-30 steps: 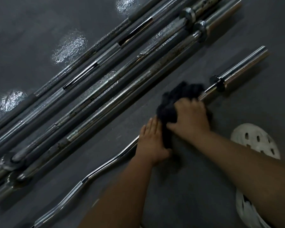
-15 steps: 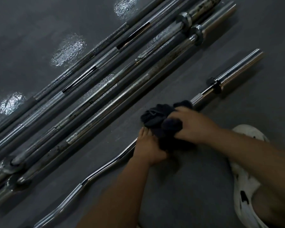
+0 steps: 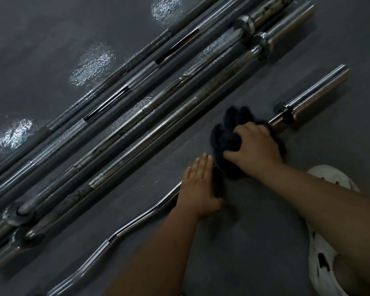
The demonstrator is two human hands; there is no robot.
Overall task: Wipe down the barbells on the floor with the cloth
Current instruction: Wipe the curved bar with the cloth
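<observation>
The black cloth (image 3: 229,144) sits bunched over the shaft of the EZ curl bar (image 3: 137,220), the barbell lying nearest the person, just short of its dark collar (image 3: 283,113). The right hand (image 3: 255,149) grips the cloth from above, fingers curled into the wad and pressing it down on the steel. The left hand (image 3: 199,184) lies flat beside it, fingers straight and together. Its palm is on the bar where the shaft dips into its first bend, and the fingertips touch the cloth's edge; I'd say it is there to stop the bar rolling.

From where I stand the job looks partway through at best. The curl bar's bare stretches shine cleanly, both the wavy run towards the lower left and the chrome sleeve (image 3: 316,90) beyond the collar, though shine alone does not tell me they have been wiped. The straight barbells (image 3: 179,113) lie side by side further out, well apart from the cloth. Several show brown speckling and dull patches along their shafts and sleeves, so they look to me as if they still need doing.

All of it rests on the dark floor (image 3: 254,242), which carries a few bright glinting patches (image 3: 92,65) beyond the bars. A white perforated clog (image 3: 329,280) shows at the right edge.
</observation>
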